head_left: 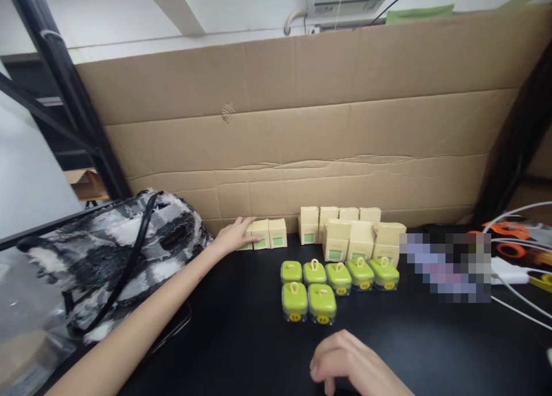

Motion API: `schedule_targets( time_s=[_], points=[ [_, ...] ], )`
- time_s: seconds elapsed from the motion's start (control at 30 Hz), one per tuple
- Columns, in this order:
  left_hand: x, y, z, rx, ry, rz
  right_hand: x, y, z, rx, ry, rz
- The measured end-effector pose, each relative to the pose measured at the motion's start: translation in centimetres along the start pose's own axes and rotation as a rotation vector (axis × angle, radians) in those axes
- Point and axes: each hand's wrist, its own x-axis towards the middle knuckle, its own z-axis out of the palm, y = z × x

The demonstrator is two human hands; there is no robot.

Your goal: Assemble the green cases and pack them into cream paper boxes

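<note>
My left hand (235,236) reaches to the back of the black table and closes around the leftmost small cream box (245,246), fingers over its top and thumb at the front. Two more cream boxes (269,235) with green labels stand beside it on the right. My right hand (351,361) is at the front, its fingers loosely curled and nothing visible in them. Nearest to it are several lime-green lidded cases (322,301) with loops on top, in two rows; they have clear bases, and some show a yellow label.
Several taller cream boxes (336,241) stand behind the cases. A furry grey-black bag (142,258) with a dark strap lies at left. White cables and a white power strip (509,270) are at right, beside a blurred-out patch. A cardboard panel (293,137) walls off the back.
</note>
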Motion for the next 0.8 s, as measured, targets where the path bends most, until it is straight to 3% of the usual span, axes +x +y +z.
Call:
schedule_targets(
  time_s=[0.27,0.37,0.47,0.53,0.67,0.8],
  points=[
    [0.3,0.1,0.8,0.005,0.056,0.023,1.1,-0.8,-0.4,-0.155,-0.261,0.05],
    [-0.3,0.8,0.7,0.017,0.12,-0.03,0.6,-0.2,0.4,-0.191,-0.28,0.063],
    [-0.7,2.8,0.1,0.012,0.231,-0.049,-0.2,0.8,1.6,-0.218,-0.262,0.07],
    [-0.4,4.6,-0.3,-0.02,0.266,0.016,-0.6,1.5,2.4,-0.229,-0.253,0.062],
    [1.8,8.6,-0.3,-0.102,0.2,0.16,-0.7,2.3,3.5,-0.252,-0.203,0.025],
    [4.7,11.3,0.8,-0.126,0.175,0.132,0.2,1.6,2.3,-0.273,-0.17,-0.016]
  ],
)
